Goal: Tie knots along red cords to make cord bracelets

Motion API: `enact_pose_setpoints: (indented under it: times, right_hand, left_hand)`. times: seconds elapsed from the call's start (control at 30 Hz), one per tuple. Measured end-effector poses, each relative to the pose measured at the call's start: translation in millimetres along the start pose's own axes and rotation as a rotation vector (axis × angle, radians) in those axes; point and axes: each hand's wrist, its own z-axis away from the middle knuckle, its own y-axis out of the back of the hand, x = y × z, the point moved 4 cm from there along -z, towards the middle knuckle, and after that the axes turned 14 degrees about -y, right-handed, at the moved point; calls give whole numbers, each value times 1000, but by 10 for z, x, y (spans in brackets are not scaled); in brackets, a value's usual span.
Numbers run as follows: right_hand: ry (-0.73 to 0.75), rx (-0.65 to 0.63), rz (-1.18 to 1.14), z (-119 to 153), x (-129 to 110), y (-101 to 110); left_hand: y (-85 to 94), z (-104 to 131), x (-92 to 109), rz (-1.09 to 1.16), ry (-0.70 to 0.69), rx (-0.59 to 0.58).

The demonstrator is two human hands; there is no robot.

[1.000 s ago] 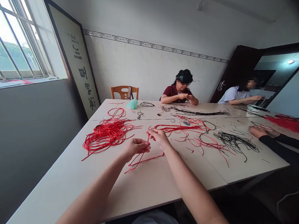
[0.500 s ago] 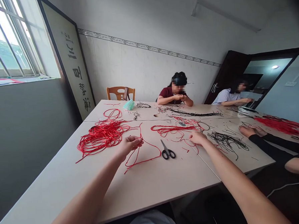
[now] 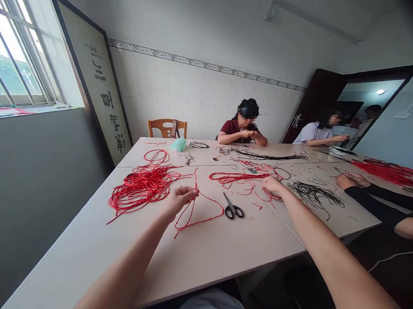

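My left hand (image 3: 186, 195) pinches a red cord (image 3: 207, 217) near its upper end. A short tail of the cord sticks up above the fingers, and the rest hangs in a knotted loop down to the table. My right hand (image 3: 272, 184) is lowered over loose red strands at the right end of a long red cord bundle (image 3: 235, 176). Its fingers are drawn together, and whatever they may grip is too small or hidden. Between the hands lie black-handled scissors (image 3: 233, 208), blades slightly apart and pointing away from me.
A heap of red cord (image 3: 142, 188) lies left of my left hand. Black cords (image 3: 314, 194) spread right of my right hand. A thin white cable (image 3: 282, 222) crosses the table edge. A co-worker's hands (image 3: 351, 180) are close on the right; another person (image 3: 244, 125) sits opposite.
My right hand has shifted slightly away from me among the red strands. My left hand keeps its pinch on the red cord. Another person now shows in the doorway.
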Motion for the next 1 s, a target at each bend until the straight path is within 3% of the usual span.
enact_pose_setpoints:
  times: [0.1, 0.2, 0.33, 0.43, 0.5, 0.6, 0.8, 1.0]
  right_hand:
    - [97, -82, -168, 88, -276, 134]
    - [203, -179, -260, 320, -628, 101]
    - [392, -329, -295, 901, -1152, -270]
    - [632, -506, -334, 1371, -1512, -636]
    - [663, -511, -395, 1544, -1652, -803]
    - [638, -489, -563, 1636, -1748, -938]
    - [603, -604, -809, 1657, -1739, -1086]
    - [554, -519, -856, 1627, -1668, -1043]
  left_hand:
    - [3, -8, 3, 1, -24, 2]
    - [2, 1, 23, 5, -43, 20]
    - [-58, 39, 113, 22, -118, -5]
    - [-123, 67, 168, 28, -164, -79]
    - [-136, 76, 178, 8, -171, -112]
    - [-95, 70, 158, -20, -149, -94]
    - [-14, 25, 42, -27, -64, -54]
    - [56, -20, -24, -47, -66, 21]
